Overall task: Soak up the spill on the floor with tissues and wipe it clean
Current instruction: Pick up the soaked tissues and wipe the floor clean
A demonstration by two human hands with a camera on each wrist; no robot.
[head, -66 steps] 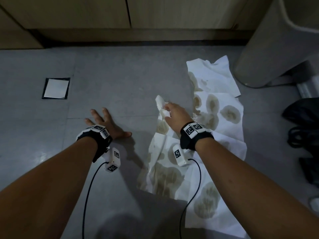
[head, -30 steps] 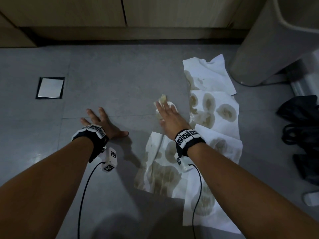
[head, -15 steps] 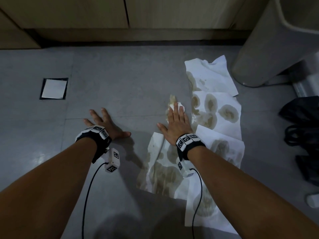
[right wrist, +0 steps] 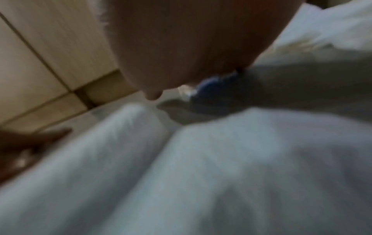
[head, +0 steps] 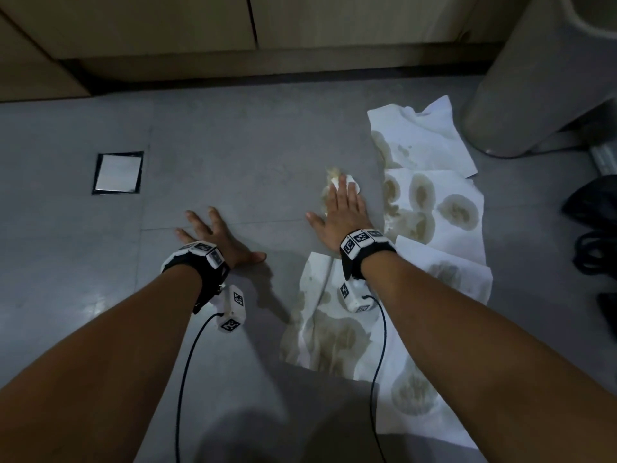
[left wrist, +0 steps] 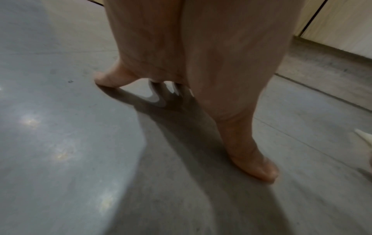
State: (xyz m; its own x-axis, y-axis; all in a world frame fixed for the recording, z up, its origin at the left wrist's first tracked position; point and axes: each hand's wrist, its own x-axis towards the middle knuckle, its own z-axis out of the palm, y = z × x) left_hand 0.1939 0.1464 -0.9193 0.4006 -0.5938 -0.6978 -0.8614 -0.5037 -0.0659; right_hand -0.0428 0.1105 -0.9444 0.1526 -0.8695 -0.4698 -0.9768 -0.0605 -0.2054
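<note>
My right hand (head: 342, 208) lies flat with straight fingers on a small wadded tissue (head: 354, 184), pressing it to the grey floor (head: 253, 168); only the wad's far edge shows past my fingertips. To its right, several white tissues (head: 430, 208) with brown wet patches lie spread in a strip, and another stained sheet (head: 330, 332) lies under my right wrist. My left hand (head: 217, 233) is spread flat on bare floor, holding nothing. In the left wrist view the left hand (left wrist: 201, 79) rests on its fingertips and thumb. The right wrist view is blurred, showing the palm (right wrist: 191, 39) above white tissue (right wrist: 221, 167).
Wooden cabinets (head: 253, 25) with a recessed kick-board run along the back. A pale round bin (head: 534, 78) stands at the far right beside the tissues. Dark items with cords (head: 597, 235) lie at the right edge. A square floor drain cover (head: 118, 172) sits at the left.
My right hand went from pinching the wadded tissue to pressing it flat, and has slid it forward and slightly right over the floor. The left hand has stayed planted.
</note>
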